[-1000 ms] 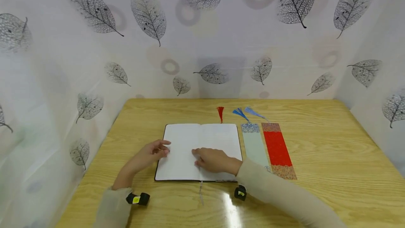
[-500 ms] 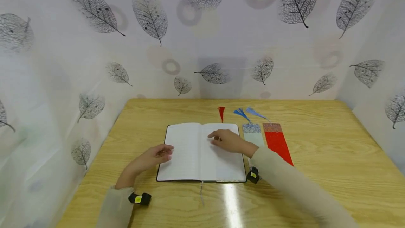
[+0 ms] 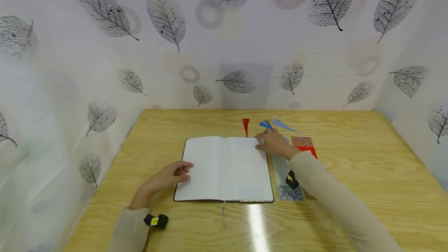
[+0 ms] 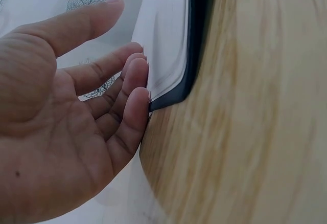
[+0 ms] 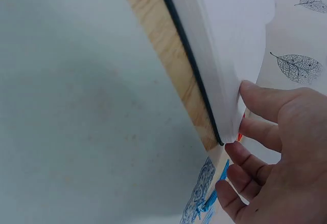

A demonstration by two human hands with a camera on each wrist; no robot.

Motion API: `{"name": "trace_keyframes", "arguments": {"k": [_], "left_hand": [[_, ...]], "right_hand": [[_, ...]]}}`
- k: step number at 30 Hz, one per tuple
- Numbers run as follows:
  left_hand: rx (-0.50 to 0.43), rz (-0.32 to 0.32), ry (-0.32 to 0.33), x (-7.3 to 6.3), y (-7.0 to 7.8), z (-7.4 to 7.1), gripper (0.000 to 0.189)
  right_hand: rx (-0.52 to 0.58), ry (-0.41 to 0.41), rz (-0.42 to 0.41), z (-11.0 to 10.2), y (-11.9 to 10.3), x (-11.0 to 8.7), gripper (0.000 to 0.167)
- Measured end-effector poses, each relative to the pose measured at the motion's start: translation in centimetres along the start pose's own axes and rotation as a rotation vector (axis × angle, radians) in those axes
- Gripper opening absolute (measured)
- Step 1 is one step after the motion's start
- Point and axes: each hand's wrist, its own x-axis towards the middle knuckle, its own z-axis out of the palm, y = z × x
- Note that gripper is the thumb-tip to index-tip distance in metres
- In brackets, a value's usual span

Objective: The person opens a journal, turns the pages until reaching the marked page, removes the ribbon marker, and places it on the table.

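An open notebook (image 3: 203, 166) with lined white pages and a dark cover lies on the table. My right hand (image 3: 276, 144) is at its top right corner. In the right wrist view the thumb (image 5: 255, 93) touches the page face, and the other fingers spread loosely around the corner. My left hand (image 3: 168, 176) rests by the left edge, fingers loosely bent and fingertips right at the page edge (image 4: 166, 45). A red tassel (image 3: 245, 125) sticks out above the right page, and a patterned strip (image 3: 253, 200) shows along that page's bottom edge.
Right of the notebook lie a pale green bookmark (image 3: 290, 193) with blue patterned ends and a red bookmark (image 3: 303, 142), both partly under my right arm. Blue (image 3: 265, 124) and light blue tassels (image 3: 283, 125) lie above them. A thin ribbon (image 3: 223, 215) hangs from the spine.
My right hand has moved from the notebook's middle up and right to its top right corner. The right page now lies flatter and fully visible. My left hand has barely moved.
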Motion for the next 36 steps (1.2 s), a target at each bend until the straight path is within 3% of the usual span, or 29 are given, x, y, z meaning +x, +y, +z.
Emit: {"name": "trace_keyframes", "arguments": {"k": [4,10,12,15,25,29,36], "left_hand": [[0.0,-0.002,0.006,0.0,0.1,0.1,0.048],[0.009,0.0,0.012,0.0,0.2,0.2,0.048],[0.009,-0.001,0.011,0.0,0.2,0.2,0.047],[0.002,0.001,0.004,-0.1,0.2,0.2,0.047],[0.006,-0.019,-0.013,-0.6,0.7,-0.5,0.048],[0.014,-0.019,-0.013,-0.9,0.7,-0.8,0.05],[0.009,-0.011,0.022,-1.5,0.6,-1.5,0.052]], "right_hand": [[-0.029,0.012,-0.004,0.3,0.3,0.0,0.045],[-0.095,0.096,-0.04,0.3,0.2,-0.2,0.037],[-0.018,0.109,-0.041,0.1,0.1,-0.5,0.03],[0.182,0.089,-0.034,-0.1,0.0,-1.0,0.018],[0.827,-0.079,-0.038,-0.5,-1.6,-3.8,0.058],[0.879,-0.174,-0.063,0.1,-2.9,-4.5,0.059],[0.812,-0.256,-0.145,2.2,-6.2,-4.2,0.056]]}}
